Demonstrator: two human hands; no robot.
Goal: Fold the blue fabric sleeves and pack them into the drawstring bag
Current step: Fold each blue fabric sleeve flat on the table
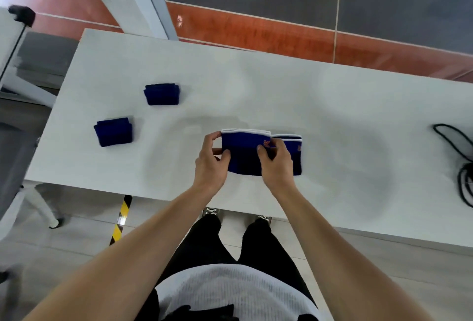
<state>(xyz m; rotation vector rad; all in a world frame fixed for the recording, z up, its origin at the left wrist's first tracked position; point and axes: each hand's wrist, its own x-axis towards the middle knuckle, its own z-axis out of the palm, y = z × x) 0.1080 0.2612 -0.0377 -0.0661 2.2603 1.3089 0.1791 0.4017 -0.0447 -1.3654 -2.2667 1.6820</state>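
A blue fabric sleeve point(244, 153) with a white top band is lifted a little over the white table point(256, 85). My left hand point(211, 164) pinches its left edge and my right hand point(276, 164) grips its right side. A second blue sleeve point(297, 149) with a white band lies just behind my right hand, partly hidden. Two folded blue sleeves rest on the table's left part, one nearer the left edge point(114, 131) and one farther back point(161, 94). At the far right lies the black mesh drawstring bag point(460, 146) with its cord, cut off by the frame.
The table's near edge runs just in front of my legs and shoes. A yellow-black striped post point(120, 221) stands under the table's left part. White table legs and a dark stand are at the far left.
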